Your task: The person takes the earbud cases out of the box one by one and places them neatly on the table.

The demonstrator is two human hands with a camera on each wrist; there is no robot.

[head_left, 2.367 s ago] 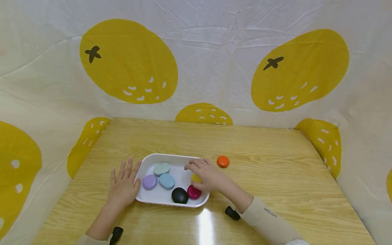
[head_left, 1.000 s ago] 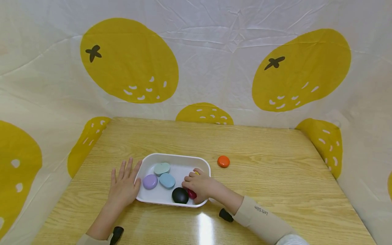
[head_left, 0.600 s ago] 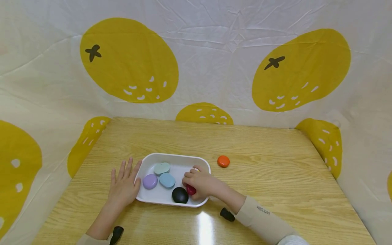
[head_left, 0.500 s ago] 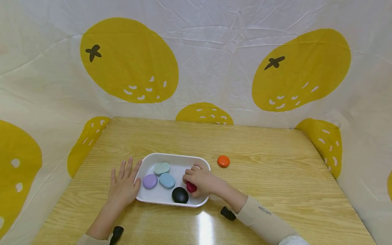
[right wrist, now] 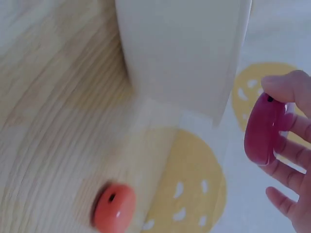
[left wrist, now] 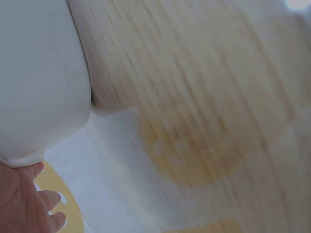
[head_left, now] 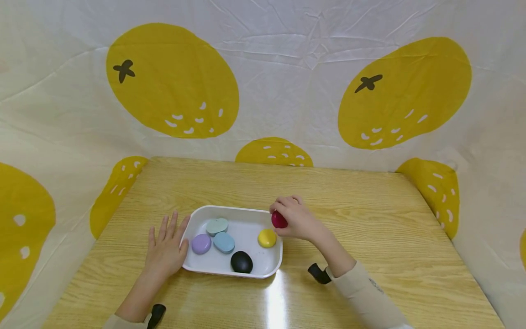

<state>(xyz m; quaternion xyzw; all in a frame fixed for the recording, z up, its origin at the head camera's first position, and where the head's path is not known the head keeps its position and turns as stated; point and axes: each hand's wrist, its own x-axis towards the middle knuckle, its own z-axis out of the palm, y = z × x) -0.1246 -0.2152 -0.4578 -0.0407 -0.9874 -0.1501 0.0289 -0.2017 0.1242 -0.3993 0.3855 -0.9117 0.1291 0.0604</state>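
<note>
My right hand [head_left: 297, 219] pinches a glossy crimson pebble-shaped piece [head_left: 279, 219] over the right rim of the white tray [head_left: 246, 214]. In the right wrist view the thumb and fingers grip this rounded piece [right wrist: 262, 128], which has a small black mark on its side. Spread fingers of my left hand [head_left: 166, 249] rest against the tray's left side. Inside the tray lie similar smooth pieces: yellow [head_left: 267, 238], black [head_left: 241, 262], light blue [head_left: 224, 242], lilac [head_left: 201, 244] and pale green [head_left: 217, 226].
An orange piece [right wrist: 115, 208] lies on the wooden table [head_left: 349, 205] beside the tray, hidden behind my right hand in the head view. A white cloth with yellow fruit prints [head_left: 287, 91] hangs around the table's back and sides.
My right hand has taken hold of the crimson piece and lifted it out of the tray's right end, moving up and right. The yellow piece is uncovered. My left hand has stayed put.
</note>
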